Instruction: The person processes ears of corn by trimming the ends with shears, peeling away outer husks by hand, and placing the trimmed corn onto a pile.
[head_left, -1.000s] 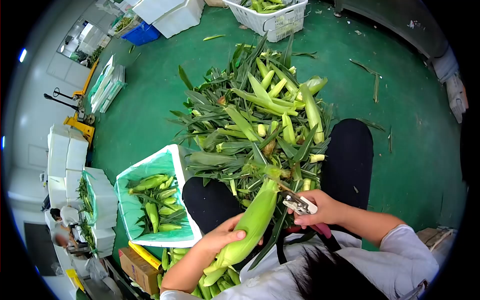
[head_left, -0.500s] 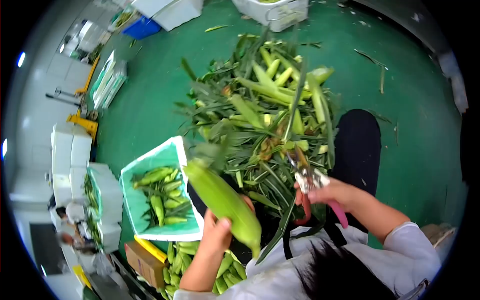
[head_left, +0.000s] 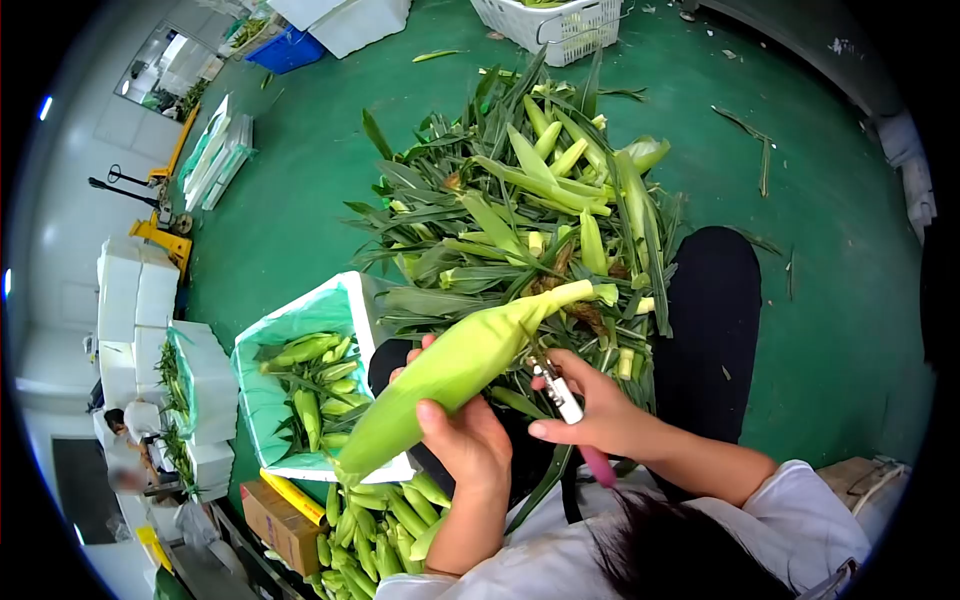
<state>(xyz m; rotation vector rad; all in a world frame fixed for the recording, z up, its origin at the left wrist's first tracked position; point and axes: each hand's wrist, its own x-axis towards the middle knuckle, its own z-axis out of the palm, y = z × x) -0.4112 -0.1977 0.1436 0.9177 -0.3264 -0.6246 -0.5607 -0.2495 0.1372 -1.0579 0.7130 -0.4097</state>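
Observation:
My left hand (head_left: 470,440) is closed round a green ear of corn (head_left: 430,385) in its husk. The ear slants, its pale stem end up to the right and its tip down to the left. In my right hand (head_left: 605,412) are pruning shears (head_left: 566,400) with a white body and a pink handle. Their blades sit right at the husk just below the stem, partly hidden by the ear. Beyond the ear lies a heap of stripped husks, leaves and cut stems (head_left: 430,235).
A white foam box (head_left: 357,300) lined with green film holds corn at my left. Below it lie more husked ears (head_left: 365,530), beside a cardboard box (head_left: 285,525). A white crate (head_left: 575,35) stands at the back. A yellow pallet jack (head_left: 165,240) and a person (head_left: 140,420) show at far left.
The ear has swung round in my left hand, so its stem end now points up and right. The shears have moved left and down, up to the ear.

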